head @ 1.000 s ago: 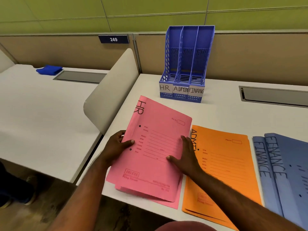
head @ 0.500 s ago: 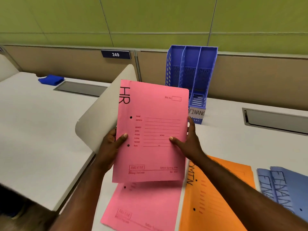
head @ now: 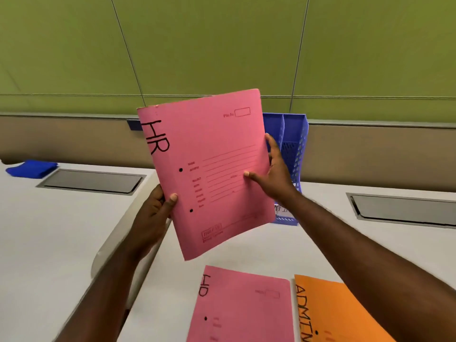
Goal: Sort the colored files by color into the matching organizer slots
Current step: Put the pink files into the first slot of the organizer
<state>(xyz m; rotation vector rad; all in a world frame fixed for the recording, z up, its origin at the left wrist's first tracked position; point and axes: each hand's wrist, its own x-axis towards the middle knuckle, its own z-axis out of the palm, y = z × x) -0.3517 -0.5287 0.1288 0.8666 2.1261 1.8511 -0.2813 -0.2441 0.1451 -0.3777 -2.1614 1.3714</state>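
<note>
I hold a pink file marked HR upright in the air, tilted a little to the left. My left hand grips its lower left edge, thumb on the front. My right hand pinches its right edge. Behind the file stands the blue three-slot organizer; the file hides its left slots and most of its labels. A second pink HR file lies flat on the desk below. Next to it lies an orange file marked ADMIN, partly under my right forearm.
A curved white divider panel stands at the desk's left edge, below my left hand. Beyond it is another desk with a folded blue cloth and a grey cable hatch. A second hatch lies at the right. A green partition wall rises behind.
Both hands lifted the top pink file off the stack and carried it up and forward toward the organizer. The view tilted up, so the blue files left the frame.
</note>
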